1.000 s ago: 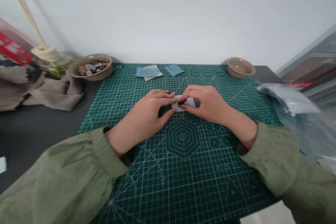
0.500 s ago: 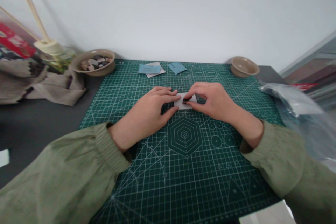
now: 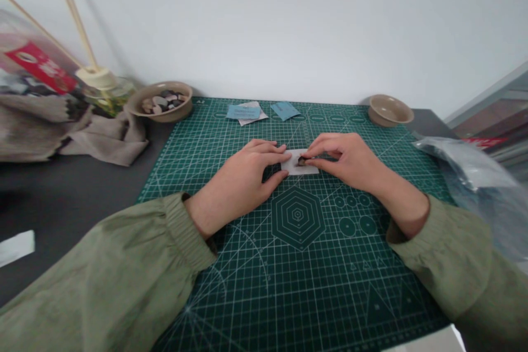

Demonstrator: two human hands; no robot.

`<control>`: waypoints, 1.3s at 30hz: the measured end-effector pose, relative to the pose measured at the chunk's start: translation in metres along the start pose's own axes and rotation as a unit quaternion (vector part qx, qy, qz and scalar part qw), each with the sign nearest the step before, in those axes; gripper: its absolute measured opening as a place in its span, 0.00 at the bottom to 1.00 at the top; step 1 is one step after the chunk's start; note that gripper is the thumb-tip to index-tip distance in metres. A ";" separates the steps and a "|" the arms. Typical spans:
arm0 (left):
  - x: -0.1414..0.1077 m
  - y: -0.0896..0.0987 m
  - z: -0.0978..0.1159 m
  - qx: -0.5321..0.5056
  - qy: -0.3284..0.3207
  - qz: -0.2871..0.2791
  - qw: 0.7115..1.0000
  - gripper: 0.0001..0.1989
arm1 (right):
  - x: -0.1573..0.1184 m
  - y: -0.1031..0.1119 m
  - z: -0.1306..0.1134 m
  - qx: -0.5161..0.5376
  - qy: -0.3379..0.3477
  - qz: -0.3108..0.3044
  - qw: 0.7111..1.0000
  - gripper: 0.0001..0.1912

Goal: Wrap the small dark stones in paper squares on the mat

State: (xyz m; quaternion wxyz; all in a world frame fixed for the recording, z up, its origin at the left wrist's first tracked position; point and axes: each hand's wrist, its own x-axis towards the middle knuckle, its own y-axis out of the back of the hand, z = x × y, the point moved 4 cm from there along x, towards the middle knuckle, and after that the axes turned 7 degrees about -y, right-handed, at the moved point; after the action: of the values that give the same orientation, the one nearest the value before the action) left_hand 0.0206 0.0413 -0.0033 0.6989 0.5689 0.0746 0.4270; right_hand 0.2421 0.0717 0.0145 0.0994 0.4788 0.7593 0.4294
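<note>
A small white sheet, perhaps a wipe (image 3: 293,167), lies flat on the green cutting mat (image 3: 247,308). My left hand (image 3: 243,179) rests at its left end, fingers stretched out and the tips touching it, thumb apart. Between the thumb and fingertips of my right hand (image 3: 346,162) is a small dark pebble (image 3: 301,161), held against or just over the sheet; exact contact is hard to make out. A dark mark or shadow shows on the sheet beside the pebble.
A bowl of pebbles (image 3: 160,115) stands back left, near a reed diffuser (image 3: 98,78) and a brown cloth (image 3: 111,140). Blue packets (image 3: 243,112) lie at the mat's far edge. Another bowl (image 3: 390,113) is back right, with a clear plastic bag (image 3: 474,176) nearby.
The view has shifted, so everything sits a little further right. My right fingers and the pebble have moved slightly right across the sheet. My left hand stays at the sheet's left end.
</note>
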 end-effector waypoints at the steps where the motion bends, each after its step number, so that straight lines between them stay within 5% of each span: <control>1: 0.000 0.000 0.000 0.000 -0.001 0.000 1.000 0.21 | 0.000 0.000 0.000 0.000 0.002 -0.002 1.000 0.07; 39: 0.000 -0.001 -0.001 -0.023 -0.001 0.003 1.000 0.19 | 0.000 -0.010 -0.014 -0.080 0.037 0.033 0.996 0.06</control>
State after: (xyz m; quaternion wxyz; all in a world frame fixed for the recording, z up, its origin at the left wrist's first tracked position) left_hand 0.0200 0.0419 -0.0042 0.7110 0.5530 0.0624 0.4299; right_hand 0.2278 0.0620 0.0157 0.0951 0.4780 0.7091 0.5096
